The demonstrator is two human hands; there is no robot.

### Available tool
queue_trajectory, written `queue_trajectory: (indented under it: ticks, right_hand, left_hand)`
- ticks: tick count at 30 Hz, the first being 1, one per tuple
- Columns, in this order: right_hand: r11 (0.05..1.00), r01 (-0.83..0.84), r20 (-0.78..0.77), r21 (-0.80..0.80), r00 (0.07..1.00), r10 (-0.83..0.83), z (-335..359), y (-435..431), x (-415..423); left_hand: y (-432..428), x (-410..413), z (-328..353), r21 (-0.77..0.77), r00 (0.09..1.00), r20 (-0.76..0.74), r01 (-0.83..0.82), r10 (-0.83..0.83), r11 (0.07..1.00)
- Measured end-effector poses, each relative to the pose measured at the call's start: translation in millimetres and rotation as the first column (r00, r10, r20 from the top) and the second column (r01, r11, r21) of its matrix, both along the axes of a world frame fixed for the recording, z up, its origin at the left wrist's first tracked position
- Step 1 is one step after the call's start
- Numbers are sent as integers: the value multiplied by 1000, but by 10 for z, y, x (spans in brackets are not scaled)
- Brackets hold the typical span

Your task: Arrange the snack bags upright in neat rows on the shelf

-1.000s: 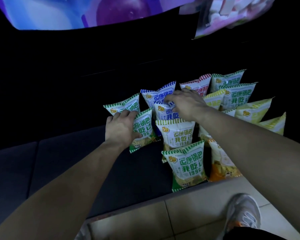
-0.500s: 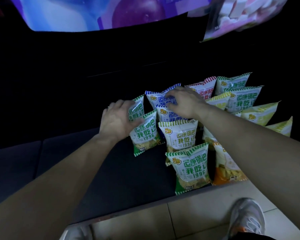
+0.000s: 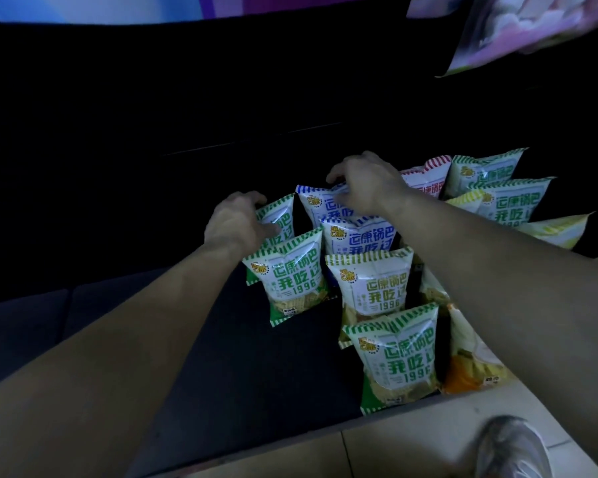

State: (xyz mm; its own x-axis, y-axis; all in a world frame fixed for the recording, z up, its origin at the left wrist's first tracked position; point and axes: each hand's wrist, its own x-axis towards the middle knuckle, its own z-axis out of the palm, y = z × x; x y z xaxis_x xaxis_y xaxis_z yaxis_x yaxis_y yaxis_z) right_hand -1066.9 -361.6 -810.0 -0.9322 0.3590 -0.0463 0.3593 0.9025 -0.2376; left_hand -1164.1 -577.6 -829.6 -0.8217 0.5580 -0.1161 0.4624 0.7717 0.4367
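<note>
Several small snack bags stand upright in rows on a dark low shelf (image 3: 194, 357). My left hand (image 3: 233, 224) grips the top left of the rear green-striped bag (image 3: 280, 222) in the left row, behind another green-striped bag (image 3: 292, 274). My right hand (image 3: 363, 184) pinches the top edge of the rear blue-striped bag (image 3: 320, 207), which stands behind a second blue-striped bag (image 3: 359, 236). Two more green-striped bags (image 3: 373, 284) (image 3: 399, 357) stand in front of these. My right forearm hides part of the bags to the right.
A red-striped bag (image 3: 428, 182), green bags (image 3: 484, 170) and yellow bags (image 3: 553, 229) fill the shelf's right side. An orange bag (image 3: 470, 367) sits at the front edge. The shelf's left part is bare. Tiled floor (image 3: 394, 446) and my shoe (image 3: 511, 450) lie below.
My left hand has moved from the front green bag back to the rear green one. My right hand has shifted onto the rear blue bag's top edge.
</note>
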Motion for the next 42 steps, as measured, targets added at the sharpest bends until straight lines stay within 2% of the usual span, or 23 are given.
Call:
queue_trajectory:
  ticks: [4, 10, 19, 26, 32, 37, 42]
  right_hand:
    - [996, 41, -19, -79, 999, -43, -80, -3, 70]
    - [990, 102, -100, -95, 989, -112, -72, -28, 150]
    - [996, 88, -79, -18, 993, -89, -16, 3, 152]
    - [994, 108, -61, -35, 992, -110, -29, 2, 165]
    - [995, 84, -57, -49, 995, -86, -36, 15, 194]
    - [998, 65, -23, -25, 998, -66, 95, -41, 297]
    - [997, 76, 65, 31, 995, -78, 337, -153, 490]
  left_hand:
    - [19, -9, -12, 22, 999, 10, -35, 35, 999]
    - [27, 56, -52, 98, 997, -14, -75, 77, 992]
    - [145, 111, -116, 148, 992, -112, -38, 55, 988]
    - [237, 147, -125, 160, 988, -150, 0, 24, 987]
    - [244, 153, -87, 67, 989, -137, 71, -62, 995]
    - [183, 153, 80, 11, 995, 3, 101, -101, 995]
    - [3, 265, 412, -109, 991, -71, 108, -116, 988]
